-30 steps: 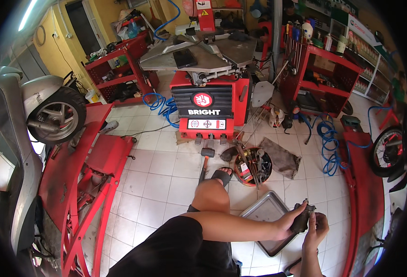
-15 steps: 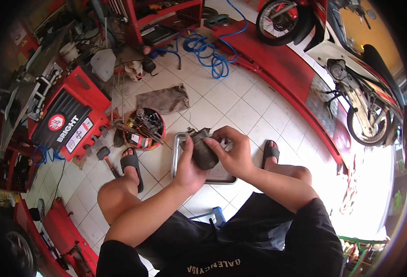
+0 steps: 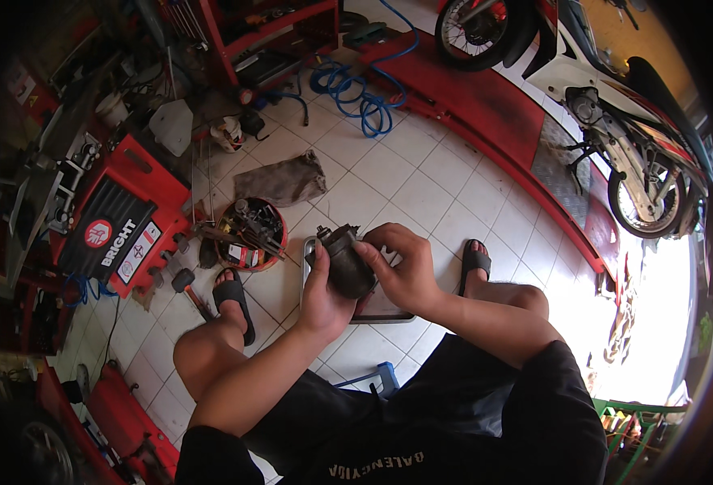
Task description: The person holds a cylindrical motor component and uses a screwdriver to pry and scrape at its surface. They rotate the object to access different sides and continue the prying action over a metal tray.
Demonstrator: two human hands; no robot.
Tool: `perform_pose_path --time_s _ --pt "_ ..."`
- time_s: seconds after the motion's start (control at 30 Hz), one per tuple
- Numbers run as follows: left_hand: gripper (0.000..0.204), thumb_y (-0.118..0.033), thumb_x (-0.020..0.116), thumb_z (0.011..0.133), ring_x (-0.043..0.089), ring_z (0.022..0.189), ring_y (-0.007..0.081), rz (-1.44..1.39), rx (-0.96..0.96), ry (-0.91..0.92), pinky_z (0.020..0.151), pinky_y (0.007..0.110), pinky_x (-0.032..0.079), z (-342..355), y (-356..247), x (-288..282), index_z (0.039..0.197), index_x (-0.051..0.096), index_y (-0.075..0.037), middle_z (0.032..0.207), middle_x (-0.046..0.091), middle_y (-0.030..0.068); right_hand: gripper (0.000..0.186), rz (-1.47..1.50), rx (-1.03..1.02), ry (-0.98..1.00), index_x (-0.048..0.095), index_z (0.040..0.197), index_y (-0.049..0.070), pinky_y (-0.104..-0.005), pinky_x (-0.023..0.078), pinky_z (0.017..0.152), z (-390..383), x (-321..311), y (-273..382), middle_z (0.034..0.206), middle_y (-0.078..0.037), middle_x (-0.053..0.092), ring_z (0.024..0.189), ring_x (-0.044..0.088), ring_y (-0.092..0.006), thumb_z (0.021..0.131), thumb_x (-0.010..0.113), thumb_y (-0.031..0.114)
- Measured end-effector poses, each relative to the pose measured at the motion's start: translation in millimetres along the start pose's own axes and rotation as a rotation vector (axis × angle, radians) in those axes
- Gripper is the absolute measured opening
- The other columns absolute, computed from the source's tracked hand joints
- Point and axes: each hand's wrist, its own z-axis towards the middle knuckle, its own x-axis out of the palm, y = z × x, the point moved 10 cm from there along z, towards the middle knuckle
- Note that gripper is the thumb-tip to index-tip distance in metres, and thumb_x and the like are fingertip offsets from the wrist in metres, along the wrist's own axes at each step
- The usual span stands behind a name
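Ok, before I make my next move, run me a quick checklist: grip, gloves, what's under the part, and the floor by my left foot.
1. Grip on the dark metal part: ok, left hand and right hand are both on it.
2. Gloves on: not ok, both hands are bare.
3. Tray below the part: ok, its rim shows behind the hands.
4. Tray contents: cannot tell, the part and hands hide most of it.
5. Floor beside the left sandal clear: not ok, a hammer lies close by.
6. Inside of the part: cannot tell, it isn't visible.
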Motion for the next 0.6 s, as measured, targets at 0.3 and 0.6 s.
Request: perform_pose_path --time_s 0.3,0.6 --pt "0.063 -0.065 0.041 0.1 0.053 0.124 0.0159 -0.166 -0.068 -0.004 0.105 0.035 0.04 -6.1 4.5 10.5 0.137 0.049 -0.015 0.131 0.057 0.0025 0.017 -0.028 -0.053 -0.058 0.071 0.088 0.004 -0.0349 0.052 0.068 -4.8 -1.8 1.5 0.082 -0.01 0.068 0.076 0.066 -0.0246 0.081 0.082 0.014" --pt "0.062 -0.062 0.042 0.101 0.05 0.129 0.0169 -0.255 -0.095 -0.007 0.111 0.036 0.037 -6.1 13.3 -0.3 0.139 0.048 -0.013 0.135 0.055 0.0031 0.021 -0.044 0.04 0.024 0.074 0.086 0.004 -0.0367 0.051 0.069 -5.3 7.6 -8.9 0.083 -0.01 0.07 0.076 0.065 -0.0258 0.08 0.082 0.022"
